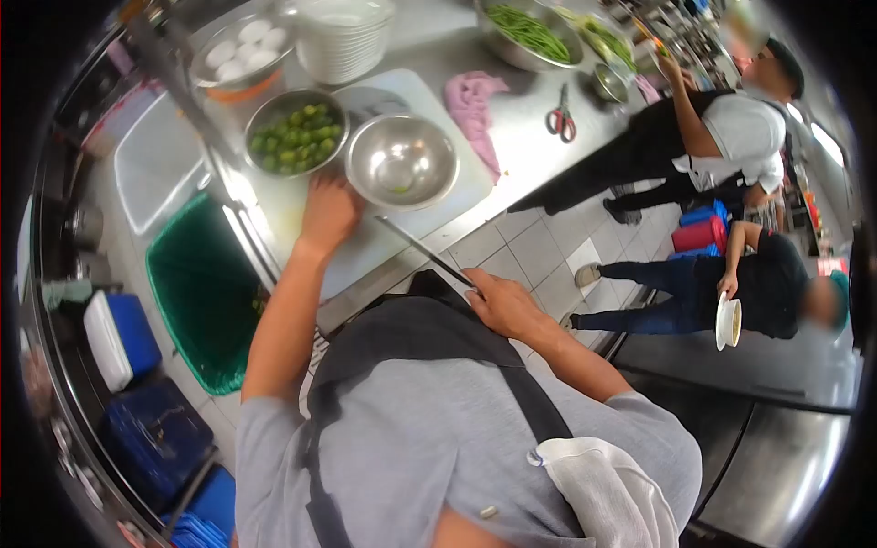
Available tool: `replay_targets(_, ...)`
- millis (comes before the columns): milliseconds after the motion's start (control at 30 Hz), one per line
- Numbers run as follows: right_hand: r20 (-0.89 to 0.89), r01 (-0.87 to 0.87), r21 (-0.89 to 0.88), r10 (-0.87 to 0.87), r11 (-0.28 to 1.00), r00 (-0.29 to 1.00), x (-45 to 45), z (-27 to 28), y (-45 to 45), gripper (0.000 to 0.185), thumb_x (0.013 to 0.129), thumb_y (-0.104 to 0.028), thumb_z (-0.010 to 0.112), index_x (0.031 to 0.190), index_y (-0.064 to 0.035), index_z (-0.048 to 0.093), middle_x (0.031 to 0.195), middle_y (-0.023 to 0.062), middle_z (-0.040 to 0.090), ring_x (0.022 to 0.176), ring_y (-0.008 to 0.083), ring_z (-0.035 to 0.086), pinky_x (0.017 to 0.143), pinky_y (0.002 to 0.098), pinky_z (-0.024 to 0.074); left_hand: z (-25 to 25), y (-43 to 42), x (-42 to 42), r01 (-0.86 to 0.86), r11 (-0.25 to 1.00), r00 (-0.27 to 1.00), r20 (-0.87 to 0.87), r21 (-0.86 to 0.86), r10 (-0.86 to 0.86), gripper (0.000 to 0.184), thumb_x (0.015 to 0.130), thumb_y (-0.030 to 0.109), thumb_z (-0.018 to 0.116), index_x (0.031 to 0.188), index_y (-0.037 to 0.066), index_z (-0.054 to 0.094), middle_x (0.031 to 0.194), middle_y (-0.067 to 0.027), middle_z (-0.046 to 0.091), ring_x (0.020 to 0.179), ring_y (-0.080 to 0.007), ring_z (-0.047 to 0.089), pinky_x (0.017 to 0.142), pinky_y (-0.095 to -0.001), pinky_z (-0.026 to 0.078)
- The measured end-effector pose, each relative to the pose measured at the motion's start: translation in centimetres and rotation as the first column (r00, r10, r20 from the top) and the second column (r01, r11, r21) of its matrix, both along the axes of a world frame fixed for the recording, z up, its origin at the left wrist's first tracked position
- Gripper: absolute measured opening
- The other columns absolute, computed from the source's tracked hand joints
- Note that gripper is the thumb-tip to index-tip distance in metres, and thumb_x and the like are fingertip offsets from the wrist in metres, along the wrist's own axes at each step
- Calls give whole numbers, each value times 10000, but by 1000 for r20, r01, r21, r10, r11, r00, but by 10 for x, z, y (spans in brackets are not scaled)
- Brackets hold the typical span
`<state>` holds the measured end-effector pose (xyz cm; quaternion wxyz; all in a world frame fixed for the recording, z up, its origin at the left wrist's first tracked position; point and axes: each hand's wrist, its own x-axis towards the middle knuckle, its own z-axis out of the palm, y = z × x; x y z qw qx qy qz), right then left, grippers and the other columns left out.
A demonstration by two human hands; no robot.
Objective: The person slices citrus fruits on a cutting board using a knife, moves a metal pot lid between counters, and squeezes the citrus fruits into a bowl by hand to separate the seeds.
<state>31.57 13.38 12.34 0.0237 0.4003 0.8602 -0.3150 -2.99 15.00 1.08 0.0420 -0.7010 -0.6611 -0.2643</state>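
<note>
My right hand (504, 305) is wrapped round the dark handle of a knife (416, 243), held in front of my apron. The knife's blade points up and left, its tip over the edge of the white cutting board (475, 187). My left hand (331, 212) is on the board with fingers bent, close against the near side of a metal bowl of small green limes (294, 137). What those fingers hold, if anything, is hidden. Beside it on the right stands a shiny metal bowl (402, 163) with a small green piece at the bottom.
A pink cloth (472, 105) and red-handled scissors (561, 119) lie on the steel table. Behind are eggs in a bowl (242, 53), stacked white plates (344, 41) and a bowl of green beans (530, 35). A green-lined bin (206, 292) stands left. Other people stand at right, one holding a white bowl (728, 323).
</note>
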Motion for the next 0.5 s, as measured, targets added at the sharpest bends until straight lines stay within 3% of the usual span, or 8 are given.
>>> replay_targets(67,13,10,-67,-9,998,1000,3,-13,13,327,1007,-183,569,1318,-97,513,1087,250,691,948,481,664,832,552,524,-15,10,3,52,997,997,51,60,-55,211,900,113,599,1046,6,708,1027,-168,691,1045,-376,609,995,-499,447)
replay_targets(267,19,-7,-89,9,996,1000,10,-20,28,326,1014,-216,566,1313,-96,517,1084,249,693,957,481,664,835,547,529,3,-57,-14,81,993,993,82,91,-88,134,910,66,631,986,-3,717,1112,-186,713,1048,-380,662,967,-485,486)
replay_targets(367,-69,-29,-68,24,997,997,19,-36,32,333,1015,-223,569,1322,-105,521,1064,251,699,973,476,664,840,546,529,-3,-138,-52,-267,961,964,1,75,267,158,937,61,632,1047,3,729,1206,-200,711,1096,-377,680,981,-499,491)
replay_targets(400,-37,-4,-96,0,995,999,16,-34,32,333,1010,-219,576,1319,-107,527,1052,251,702,969,478,665,838,549,531,-15,-167,-74,-446,893,893,-95,-60,439,201,960,94,636,1107,6,741,1220,-199,716,1165,-381,662,1017,-497,484)
replay_targets(433,-2,15,-122,-15,992,1000,13,-28,32,333,1005,-215,584,1317,-109,533,1040,250,706,966,480,667,836,551,533,-40,-202,-97,-636,759,765,-238,-138,598,313,939,170,684,1216,28,716,1323,-206,668,1272,-414,590,1054,-529,458)
replay_targets(500,-75,-21,-88,15,996,997,13,-28,35,337,994,-200,604,1313,-107,546,1029,249,710,940,482,674,818,551,539,-23,-228,-94,-841,442,535,-359,-311,765,454,914,239,722,1327,60,663,1458,-216,569,1372,-450,486,1079,-582,430)
